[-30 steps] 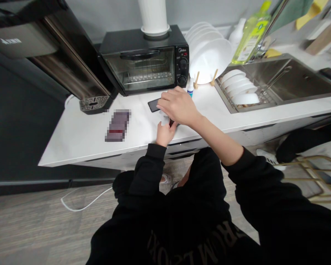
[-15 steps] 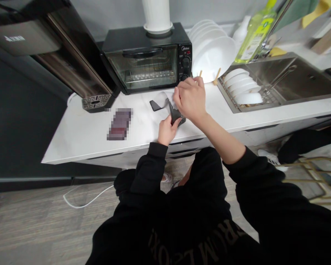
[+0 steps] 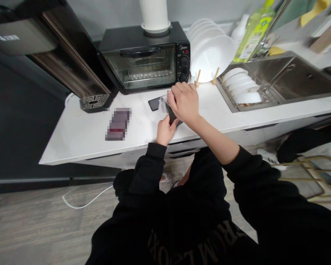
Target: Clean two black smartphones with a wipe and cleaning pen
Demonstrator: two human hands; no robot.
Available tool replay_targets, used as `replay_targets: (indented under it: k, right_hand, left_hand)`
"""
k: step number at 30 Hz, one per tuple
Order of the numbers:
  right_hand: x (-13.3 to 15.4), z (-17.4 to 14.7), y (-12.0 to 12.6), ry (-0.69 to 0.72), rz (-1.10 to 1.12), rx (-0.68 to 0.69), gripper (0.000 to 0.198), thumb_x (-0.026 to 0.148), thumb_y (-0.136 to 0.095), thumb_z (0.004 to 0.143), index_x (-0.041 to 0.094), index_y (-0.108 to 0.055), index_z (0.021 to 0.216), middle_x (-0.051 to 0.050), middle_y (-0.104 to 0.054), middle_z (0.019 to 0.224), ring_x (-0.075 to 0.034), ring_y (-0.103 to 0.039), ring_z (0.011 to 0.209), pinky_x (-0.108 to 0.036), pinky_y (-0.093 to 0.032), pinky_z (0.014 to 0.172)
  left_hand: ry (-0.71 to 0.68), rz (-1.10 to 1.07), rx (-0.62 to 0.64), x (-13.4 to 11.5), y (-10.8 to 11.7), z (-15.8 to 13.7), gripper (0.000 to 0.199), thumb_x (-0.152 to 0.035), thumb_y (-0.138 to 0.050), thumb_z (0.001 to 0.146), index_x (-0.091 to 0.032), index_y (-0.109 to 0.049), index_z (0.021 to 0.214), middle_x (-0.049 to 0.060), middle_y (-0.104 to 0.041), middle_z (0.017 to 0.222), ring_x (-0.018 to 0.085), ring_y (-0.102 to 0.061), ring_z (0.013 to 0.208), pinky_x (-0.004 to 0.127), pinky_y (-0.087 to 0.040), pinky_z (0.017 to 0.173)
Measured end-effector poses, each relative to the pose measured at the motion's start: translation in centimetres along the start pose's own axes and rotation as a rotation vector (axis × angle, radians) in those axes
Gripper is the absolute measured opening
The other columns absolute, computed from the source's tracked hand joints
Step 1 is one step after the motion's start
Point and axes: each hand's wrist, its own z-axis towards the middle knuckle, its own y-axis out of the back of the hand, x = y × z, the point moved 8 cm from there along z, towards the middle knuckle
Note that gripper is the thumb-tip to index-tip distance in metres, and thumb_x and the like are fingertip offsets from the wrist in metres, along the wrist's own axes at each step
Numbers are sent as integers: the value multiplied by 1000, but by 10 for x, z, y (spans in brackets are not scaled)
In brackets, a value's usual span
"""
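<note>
counter [image 3: 79,132]: white, faint grey veining
oven [image 3: 143,59]: black, clear glass door, a red mark by the knobs
phone [image 3: 155,103]: black
film [image 3: 163,103]: pale, see-through, perhaps whitish; blurred
plates [image 3: 212,55]: white
bowls [image 3: 241,88]: white
sink [image 3: 300,79]: steel grey
bottle [image 3: 252,35]: yellow-green, green label
roll [image 3: 153,14]: white
sleeves [image 3: 149,169]: black
cable [image 3: 85,200]: white
floor [image 3: 30,228]: grey wood grain

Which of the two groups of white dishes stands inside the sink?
The row of small white bowls stands in the sink, right of the hands. The large plates stand on the counter beside the oven.
</note>
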Motion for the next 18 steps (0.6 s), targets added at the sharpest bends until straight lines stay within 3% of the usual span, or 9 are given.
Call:
replay_targets:
  k: [6,8,14,18]
  right_hand:
    - [29,-2,-1,325,50,162,50,45,-21,112,23,-66,109,-10,-68,109,-30,-58,111,-47,-40,97]
    - [26,-10,-6,356,51,152,50,46,-20,112,26,-66,108,-8,-67,112,-29,-57,111,-47,-41,97]
    - [10,-7,-10,128,58,20,50,45,-25,110,20,-69,110,-12,-70,105,-30,-60,108,-48,-43,98]
    - [7,13,-5,-108,-1,105,49,42,-34,105,13,-73,95,-18,-72,94,-33,-64,96,-48,-47,86]
  left_hand:
    - [-20,94,-3,3,0,2,13,-29,-68,95,-21,-70,105,9,-79,85,32,-77,82,40,-59,77]
    - [-20,109,1,3,-1,2,8,-26,-68,93,-20,-70,98,9,-78,81,32,-77,78,41,-59,76]
    - [-43,102,1,-1,-2,-1,11,-30,-67,96,-22,-69,103,8,-78,83,30,-77,80,39,-59,77]
    - [-33,61,-13,-1,-1,0,18,-41,-65,99,-23,-67,97,7,-77,81,29,-76,78,38,-58,74]
